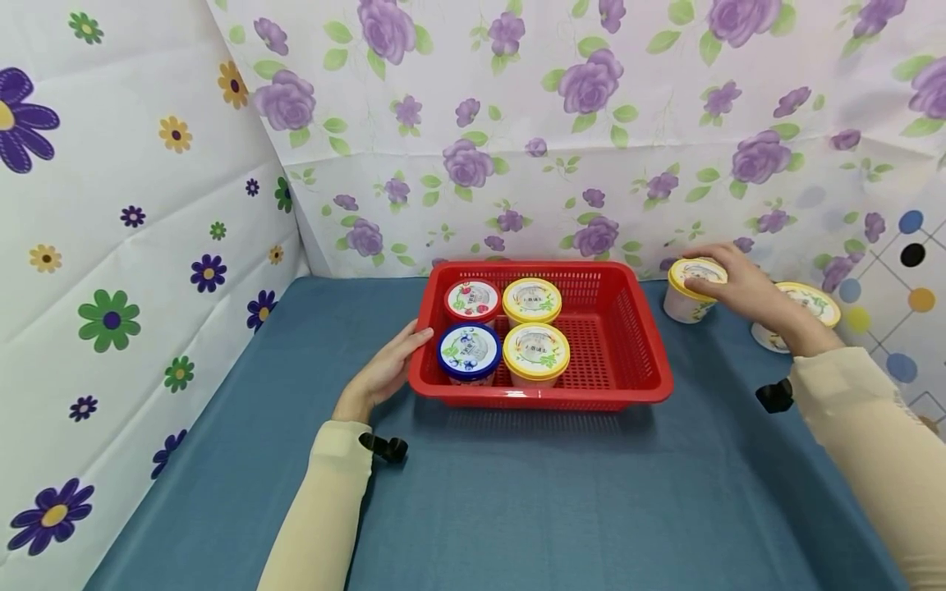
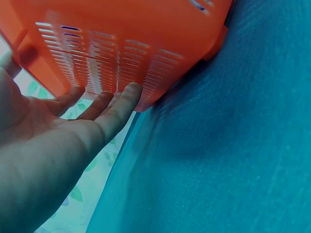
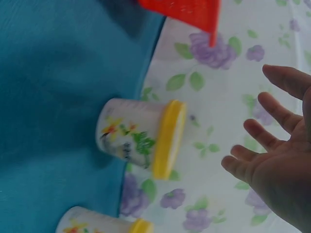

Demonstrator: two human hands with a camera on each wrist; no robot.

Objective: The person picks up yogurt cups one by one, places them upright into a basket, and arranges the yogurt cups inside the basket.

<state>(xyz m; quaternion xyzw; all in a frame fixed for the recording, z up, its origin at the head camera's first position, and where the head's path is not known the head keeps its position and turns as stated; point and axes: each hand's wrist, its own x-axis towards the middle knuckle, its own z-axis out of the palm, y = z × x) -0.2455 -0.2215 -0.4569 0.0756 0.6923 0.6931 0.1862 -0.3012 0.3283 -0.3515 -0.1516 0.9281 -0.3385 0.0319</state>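
My left hand (image 1: 386, 365) holds the left side of a red plastic basket (image 1: 650, 373), thumb over the rim and fingers (image 2: 119, 109) against the slotted outer wall. In the basket stand a red-lidded tub (image 1: 473, 300), a blue-lidded tub (image 1: 469, 351) and two yellow-lidded tubs, one behind (image 1: 532, 301) the other (image 1: 536, 353). Right of the basket, my right hand (image 1: 750, 287) is above a yellow-lidded tub (image 1: 687, 304). In the right wrist view, the fingers are spread and apart from that tub (image 3: 131, 133).
Another yellow-lidded tub (image 1: 809, 304) stands farther right, partly behind my right forearm. Blue cloth (image 1: 517, 501) covers the table. Flower-printed sheets (image 1: 517, 139) rise behind and at the left (image 1: 133, 271); a dotted sheet (image 1: 905, 304) hangs at the right.
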